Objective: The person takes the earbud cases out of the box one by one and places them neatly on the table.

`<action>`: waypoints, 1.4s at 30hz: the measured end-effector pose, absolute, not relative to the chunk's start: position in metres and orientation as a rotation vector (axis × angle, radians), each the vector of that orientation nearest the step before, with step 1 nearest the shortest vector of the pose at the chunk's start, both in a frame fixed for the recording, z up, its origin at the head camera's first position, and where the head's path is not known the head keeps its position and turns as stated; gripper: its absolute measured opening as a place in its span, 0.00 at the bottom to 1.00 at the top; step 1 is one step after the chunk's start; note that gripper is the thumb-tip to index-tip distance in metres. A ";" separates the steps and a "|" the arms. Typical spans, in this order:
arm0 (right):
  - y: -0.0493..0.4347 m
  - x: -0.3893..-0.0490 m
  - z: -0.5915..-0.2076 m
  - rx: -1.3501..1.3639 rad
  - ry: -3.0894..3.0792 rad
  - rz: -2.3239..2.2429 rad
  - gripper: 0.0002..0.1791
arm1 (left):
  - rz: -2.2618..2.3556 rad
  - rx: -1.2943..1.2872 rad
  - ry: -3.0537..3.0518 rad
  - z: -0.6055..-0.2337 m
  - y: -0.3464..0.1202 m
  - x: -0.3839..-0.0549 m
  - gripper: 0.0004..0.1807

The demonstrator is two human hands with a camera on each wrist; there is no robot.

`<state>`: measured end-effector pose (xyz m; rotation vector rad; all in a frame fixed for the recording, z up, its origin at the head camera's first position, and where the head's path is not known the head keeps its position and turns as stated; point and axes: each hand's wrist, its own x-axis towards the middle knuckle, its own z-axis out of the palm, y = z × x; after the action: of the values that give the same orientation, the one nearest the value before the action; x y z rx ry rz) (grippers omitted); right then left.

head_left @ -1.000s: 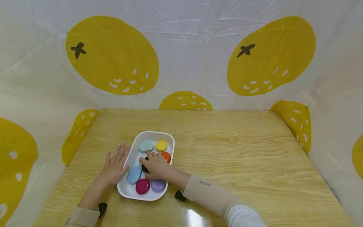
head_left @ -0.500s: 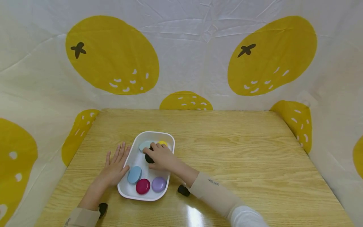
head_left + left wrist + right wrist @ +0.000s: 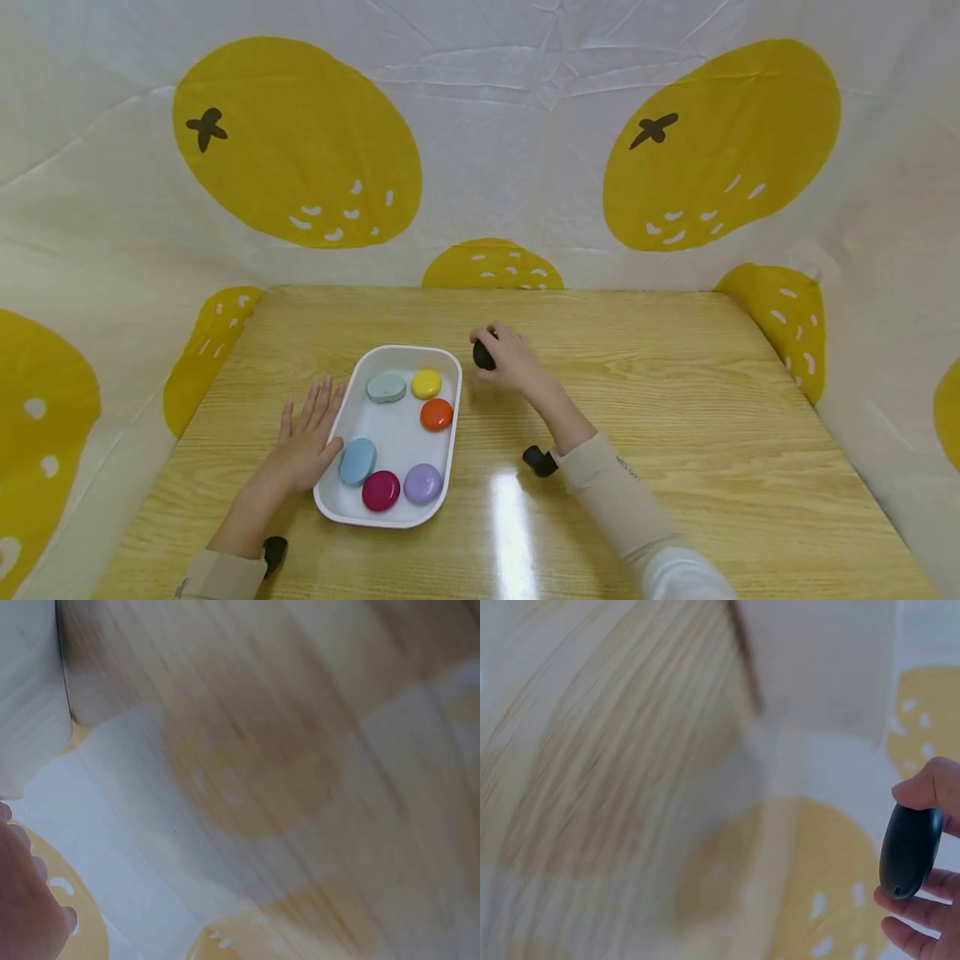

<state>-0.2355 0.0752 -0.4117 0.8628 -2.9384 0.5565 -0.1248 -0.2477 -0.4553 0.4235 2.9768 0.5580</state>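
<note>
Above the table, just beyond the tray's right side in the head view, my right hand [image 3: 516, 360] grips a smooth black oval object [image 3: 910, 851]. In the right wrist view its thumb is on one end and fingers are at the other, where a small slot shows. My left hand [image 3: 302, 450] lies with straight, spread fingers along the left rim of a white tray [image 3: 401, 437]. Inside the tray sit a grey-green oval piece [image 3: 386, 387], a light blue oval piece [image 3: 358, 462], and glossy rounds: yellow [image 3: 426, 384], orange [image 3: 437, 414], crimson [image 3: 381, 491] and lilac [image 3: 423, 484].
The tray stands on a wood-grain table [image 3: 675, 400], left of its middle. A white cloth [image 3: 510, 167] with large yellow fruit prints hangs around the back and sides. Black wrist cameras [image 3: 540, 461] show at both of my beige wrist bands.
My right hand has lifted the black oval object out of the tray and carried it right and away, past the rim. My left hand has stayed at the tray's left side.
</note>
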 end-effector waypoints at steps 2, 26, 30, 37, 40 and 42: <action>0.088 -0.241 -0.421 0.810 -2.980 0.531 0.26 | 0.562 0.420 2.973 -0.455 -0.247 -0.125 0.39; 0.133 -0.254 -0.458 0.778 -3.254 0.423 0.25 | 0.595 0.386 2.958 -0.455 -0.245 -0.123 0.41; 0.133 -0.254 -0.457 0.781 -3.262 0.426 0.25 | 0.589 0.384 2.962 -0.456 -0.245 -0.124 0.41; 0.131 -0.253 -0.454 0.743 -3.277 0.427 0.29 | 0.596 0.387 2.963 -0.458 -0.246 -0.124 0.40; 0.125 -0.250 -0.447 0.740 -3.228 0.451 0.31 | 0.600 0.384 2.964 -0.458 -0.246 -0.124 0.39; 0.118 -0.247 -0.440 0.763 -3.162 0.488 0.31 | 0.604 0.378 2.960 -0.458 -0.246 -0.124 0.39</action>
<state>-0.2473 0.1177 -0.4398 0.7626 -3.1616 0.4883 -0.1243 -0.2457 -0.4580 0.3776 2.9605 0.6044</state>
